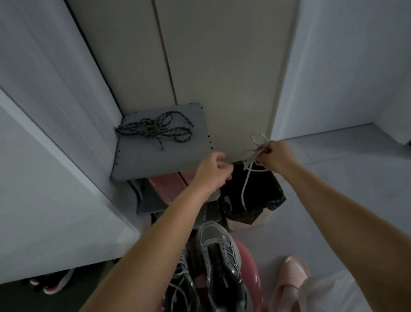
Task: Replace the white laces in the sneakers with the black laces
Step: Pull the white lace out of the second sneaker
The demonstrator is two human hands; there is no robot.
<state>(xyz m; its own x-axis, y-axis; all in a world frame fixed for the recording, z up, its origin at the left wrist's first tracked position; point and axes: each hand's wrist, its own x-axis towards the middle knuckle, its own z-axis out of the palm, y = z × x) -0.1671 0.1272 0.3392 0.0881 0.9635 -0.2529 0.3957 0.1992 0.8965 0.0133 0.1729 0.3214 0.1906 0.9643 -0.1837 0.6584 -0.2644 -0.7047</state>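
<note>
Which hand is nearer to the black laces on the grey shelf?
Left. The left hand is at the near right corner of the shelf, close to the black laces. The right hand, gripping the white lace, is farther right, off the shelf.

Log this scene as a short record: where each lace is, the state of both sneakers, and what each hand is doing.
black laces: loose heap on grey shelf
white lace: bunched in right hand, tail hanging
left hand: fingers curled, grip unclear
sneaker at left: white lace in
sneaker at right: no lace seen
</note>
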